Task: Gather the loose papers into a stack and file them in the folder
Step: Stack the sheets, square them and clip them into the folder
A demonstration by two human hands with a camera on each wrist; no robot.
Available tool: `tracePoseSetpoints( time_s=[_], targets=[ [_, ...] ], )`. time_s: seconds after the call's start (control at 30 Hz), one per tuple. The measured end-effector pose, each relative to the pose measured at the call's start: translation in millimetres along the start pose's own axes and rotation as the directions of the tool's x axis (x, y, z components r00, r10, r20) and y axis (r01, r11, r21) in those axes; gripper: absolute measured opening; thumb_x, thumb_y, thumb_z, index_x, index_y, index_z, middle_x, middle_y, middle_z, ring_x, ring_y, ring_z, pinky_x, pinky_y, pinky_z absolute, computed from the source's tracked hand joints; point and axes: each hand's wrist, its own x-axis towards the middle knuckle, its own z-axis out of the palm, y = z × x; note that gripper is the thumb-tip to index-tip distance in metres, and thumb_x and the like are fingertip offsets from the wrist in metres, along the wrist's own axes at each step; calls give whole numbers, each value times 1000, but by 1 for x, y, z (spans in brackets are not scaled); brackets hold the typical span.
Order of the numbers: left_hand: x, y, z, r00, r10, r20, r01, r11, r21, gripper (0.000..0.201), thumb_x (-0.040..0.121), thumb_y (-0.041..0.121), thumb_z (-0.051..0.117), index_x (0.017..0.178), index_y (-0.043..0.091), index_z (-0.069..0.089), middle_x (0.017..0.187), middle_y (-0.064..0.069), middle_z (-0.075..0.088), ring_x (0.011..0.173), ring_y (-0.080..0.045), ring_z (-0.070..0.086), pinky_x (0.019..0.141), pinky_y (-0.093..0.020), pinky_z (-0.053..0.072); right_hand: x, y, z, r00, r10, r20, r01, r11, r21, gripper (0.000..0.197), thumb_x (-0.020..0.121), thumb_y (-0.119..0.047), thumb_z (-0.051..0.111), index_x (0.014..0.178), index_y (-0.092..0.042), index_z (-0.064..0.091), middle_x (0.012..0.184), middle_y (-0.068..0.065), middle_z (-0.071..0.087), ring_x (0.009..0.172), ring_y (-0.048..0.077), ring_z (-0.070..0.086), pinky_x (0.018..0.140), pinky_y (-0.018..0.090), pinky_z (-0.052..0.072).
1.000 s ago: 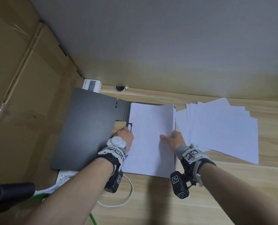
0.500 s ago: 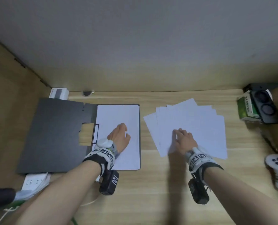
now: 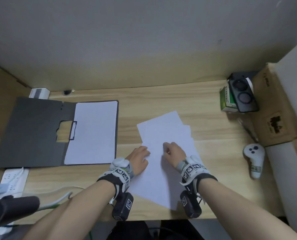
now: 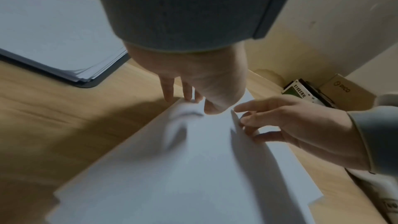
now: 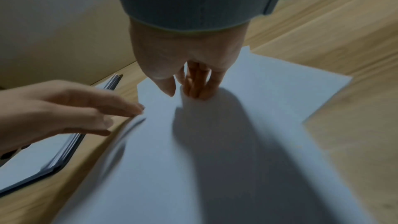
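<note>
White papers (image 3: 163, 135) lie under both hands' fingers (image 3: 145, 150).

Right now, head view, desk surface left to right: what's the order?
Power strip → open folder with filed sheets → left hand → right hand on loose papers → green box → white controller.
</note>
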Motion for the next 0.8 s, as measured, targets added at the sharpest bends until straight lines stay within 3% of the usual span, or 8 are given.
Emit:
tracePoseSetpoints(
  time_s=[0.1,0.27,0.37,0.5,0.53,0.6,0.7,0.8],
  targets=[
    [-7,0,5,994,-38,104,34,999,41,52,78,26,34,122,7,55,153,-11,29,141,-28,30,110,-32,26,-13,27,-9,989,25,-146,-19,999,43,19,89,-20,56,106,-16,63,100,7,54,92,28,54,75,32,40],
    [-12,17,-6,979,-96,178,87,994,59,50,87,26,39,132,8,49,160,-12,11,148,-26,15,115,-30,18,-39,56,-21,918,344,-195,-327,938,114,47,83,-32,65,121,-10,52,122,9,49,113,32,50,93,37,42],
    [-12,24,-14,973,-98,211,80,992,95,69,72,34,28,134,10,48,159,-11,14,146,-23,20,114,-28,18,-44,54,-16,872,458,-172,-439,888,138,54,76,-41,70,118,-12,54,120,7,50,113,31,50,89,35,43],
    [-8,21,-13,968,-143,206,128,988,83,46,91,27,43,135,14,49,160,-7,13,145,-26,22,114,-32,22,-41,36,-7,854,509,-111,-497,859,120,19,62,-41,67,68,-26,57,85,3,49,79,28,48,60,27,40],
    [-7,21,-11,968,-148,205,136,988,68,44,91,24,46,135,16,50,161,-6,11,145,-26,22,113,-33,23,-42,32,-4,843,522,-127,-505,851,146,19,62,-38,68,71,-27,56,87,3,48,79,28,48,60,27,39],
    [-6,19,-10,968,-139,209,133,990,40,44,91,22,48,134,15,51,161,-6,11,146,-23,20,113,-32,25,-46,26,2,804,557,-207,-516,828,221,43,67,-33,75,103,-18,57,109,7,50,97,31,55,75,32,43],
    [-7,15,-12,978,-125,169,142,985,-94,37,90,16,50,126,13,57,156,-7,27,144,-21,26,112,-30,28,-51,24,7,748,613,-255,-545,786,290,65,69,-28,78,122,-9,47,125,11,46,108,34,55,84,37,42],
    [-13,8,-12,983,-173,-69,144,943,-301,35,85,6,54,118,11,60,132,-6,54,125,-24,50,106,-28,37,-56,30,9,791,575,-208,-530,814,238,54,68,-32,78,113,-13,54,119,6,48,111,28,52,88,36,44]
  ],
)
